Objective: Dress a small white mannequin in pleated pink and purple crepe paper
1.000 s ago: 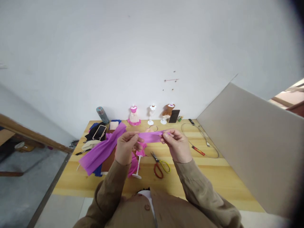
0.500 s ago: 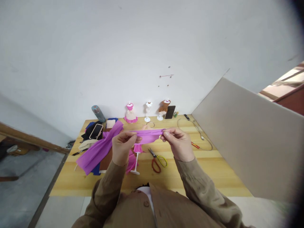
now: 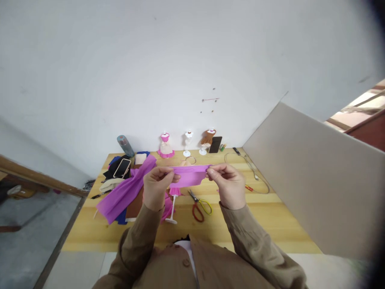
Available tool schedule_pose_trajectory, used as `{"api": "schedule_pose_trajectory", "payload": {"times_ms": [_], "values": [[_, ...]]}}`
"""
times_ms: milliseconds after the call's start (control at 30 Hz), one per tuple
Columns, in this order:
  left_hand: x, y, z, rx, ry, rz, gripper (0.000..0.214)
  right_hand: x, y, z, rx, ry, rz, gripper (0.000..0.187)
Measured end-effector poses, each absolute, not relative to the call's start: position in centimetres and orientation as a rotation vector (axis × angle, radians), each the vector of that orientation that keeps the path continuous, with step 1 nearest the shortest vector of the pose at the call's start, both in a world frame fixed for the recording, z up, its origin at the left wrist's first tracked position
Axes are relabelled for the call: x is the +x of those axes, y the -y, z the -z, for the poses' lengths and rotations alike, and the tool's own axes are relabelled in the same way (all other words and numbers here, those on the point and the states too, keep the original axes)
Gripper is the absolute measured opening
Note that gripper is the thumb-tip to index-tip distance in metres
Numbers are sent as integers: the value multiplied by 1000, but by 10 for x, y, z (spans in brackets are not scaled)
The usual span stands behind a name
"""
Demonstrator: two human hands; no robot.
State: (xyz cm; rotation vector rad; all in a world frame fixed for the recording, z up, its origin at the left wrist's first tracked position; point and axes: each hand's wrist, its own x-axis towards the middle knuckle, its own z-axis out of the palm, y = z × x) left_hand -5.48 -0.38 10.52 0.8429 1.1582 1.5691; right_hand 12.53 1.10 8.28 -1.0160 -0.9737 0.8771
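I hold a small purple strip of crepe paper [image 3: 190, 175] stretched in the air between both hands above the wooden table [image 3: 270, 216]. My left hand [image 3: 157, 187] pinches its left end and my right hand [image 3: 229, 185] pinches its right end. Under the strip stands a small white mannequin stand [image 3: 172, 209] wearing a pink skirt. A long purple piece of the same paper [image 3: 126, 189] lies on the table to the left. Red and yellow scissors [image 3: 200, 204] lie just right of the stand.
Three small dressed mannequins [image 3: 165, 146] stand along the wall with a dark phone [image 3: 215, 144] leaning beside them. A phone [image 3: 122, 167] rests on dark fabric scraps at the left, near a bottle [image 3: 125, 145]. A cable [image 3: 255, 176] and a red pen [image 3: 248, 187] lie right. A grey board [image 3: 315, 176] borders the right side.
The purple strip has opened out taller between my hands. The view has shifted slightly; my hands stay pinched on the strip's two ends.
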Motion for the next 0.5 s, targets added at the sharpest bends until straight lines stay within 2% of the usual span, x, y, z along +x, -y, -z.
{"api": "schedule_pose_trajectory", "payload": {"times_ms": [500], "values": [[-57,4,-101,983,-1236,-1578,18,135,-8,-72,-1057,1112,-767,15]]}}
